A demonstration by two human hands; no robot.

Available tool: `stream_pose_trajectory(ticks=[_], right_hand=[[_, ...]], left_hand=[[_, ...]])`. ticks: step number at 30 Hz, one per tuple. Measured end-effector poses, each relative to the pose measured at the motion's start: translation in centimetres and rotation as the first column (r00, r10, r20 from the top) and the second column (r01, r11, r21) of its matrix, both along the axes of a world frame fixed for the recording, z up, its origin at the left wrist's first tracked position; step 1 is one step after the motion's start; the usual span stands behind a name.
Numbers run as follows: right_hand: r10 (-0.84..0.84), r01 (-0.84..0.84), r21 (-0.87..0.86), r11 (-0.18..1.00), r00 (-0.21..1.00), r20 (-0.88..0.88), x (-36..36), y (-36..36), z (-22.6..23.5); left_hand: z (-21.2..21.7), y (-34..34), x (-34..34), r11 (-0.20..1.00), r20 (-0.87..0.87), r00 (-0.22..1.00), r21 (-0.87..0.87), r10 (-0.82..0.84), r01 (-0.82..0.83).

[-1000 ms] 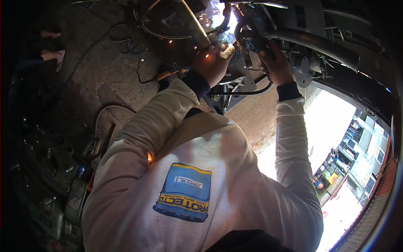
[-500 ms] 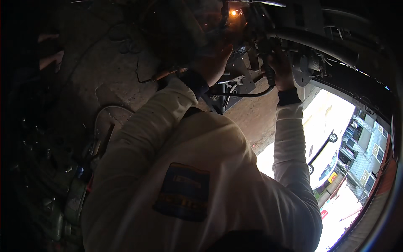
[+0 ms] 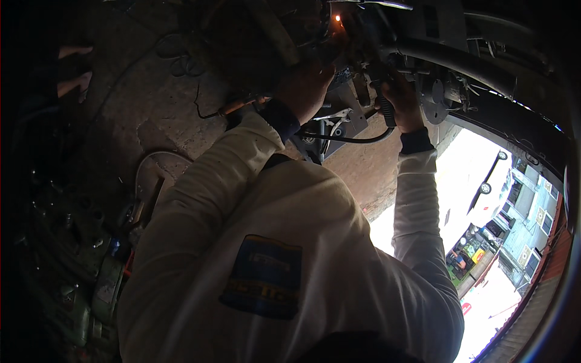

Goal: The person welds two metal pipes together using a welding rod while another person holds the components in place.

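Note:
My right hand (image 3: 402,100) is wrapped around the black ribbed handle of a welding torch (image 3: 387,112), whose dark cable (image 3: 357,140) curves away below it. Beyond the torch's front end, a small orange glowing spot (image 3: 338,19) shows on dark metal at the top of the view. To the left, my left hand (image 3: 307,89) is raised beside the dark metalwork. Its fingers are mostly lost in shadow, so whether it grips a part cannot be made out. A bracket-like metal plate (image 3: 357,121) lies between and below the hands.
Dark metal tubing (image 3: 457,60) runs along the upper right. A copper-coloured rod-like piece (image 3: 239,106) is near my left cuff. Another person's feet (image 3: 75,86) show at far left. Greenish machinery (image 3: 78,290) stands lower left. Outside the bright opening is a white car (image 3: 487,193).
The bright flare and flying sparks have shrunk to a small orange glow. My hands stay nearly in place, with the torch more visible. Outside, the white car has shifted up and right.

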State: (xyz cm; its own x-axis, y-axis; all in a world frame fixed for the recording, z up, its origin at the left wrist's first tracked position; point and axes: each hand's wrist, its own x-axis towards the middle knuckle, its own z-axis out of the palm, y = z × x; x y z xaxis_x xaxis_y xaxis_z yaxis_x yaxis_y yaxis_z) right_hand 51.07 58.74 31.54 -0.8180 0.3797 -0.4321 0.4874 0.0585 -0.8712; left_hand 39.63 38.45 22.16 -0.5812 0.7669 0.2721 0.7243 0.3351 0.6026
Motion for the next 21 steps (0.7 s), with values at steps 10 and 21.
stream_pose_trajectory(ticks=[10,21], right_hand=[[-0.007,0.008,-0.024,1.0,0.998,0.055,1.8,-0.9,2.3],[0.019,-0.022,0.039,0.999,0.997,0.072,0.3,-1.6,3.4]], left_hand=[[1.9,-1.2,0.7,1.0,-0.029,1.0,-0.023,-0.003,0.003],[1.2,-1.1,0.3,1.0,-0.018,1.0,-0.006,0.014,-0.014]])
